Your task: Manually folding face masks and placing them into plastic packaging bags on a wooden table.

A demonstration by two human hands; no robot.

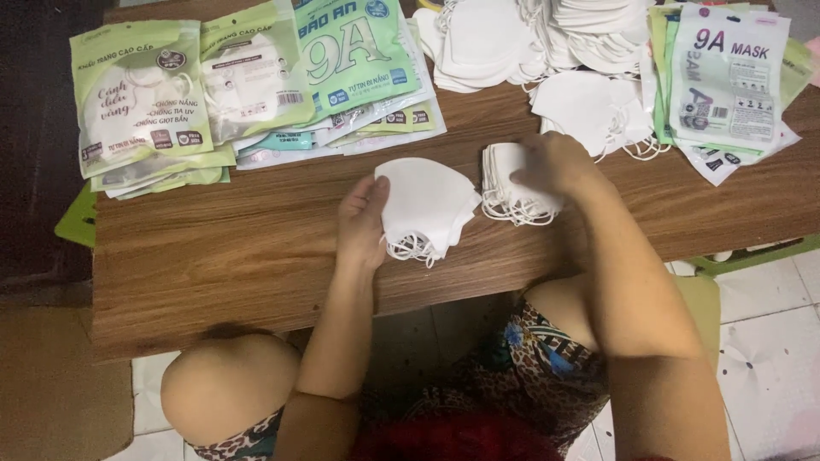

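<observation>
Head view: fanned at far left of the brown wood-grain surface [213, 256], flat pale-green plastic mask packets [141, 94]; at far right, a stack of white-and-green printed packets [726, 77]; between them, a heap of loose white fabric masks [547, 43]. Nearer, left hand [360, 224] curled around a folded white mask bundle [427, 205]; right hand [555, 162] closed over a smaller white mask stack [512, 192] just beside it.
</observation>
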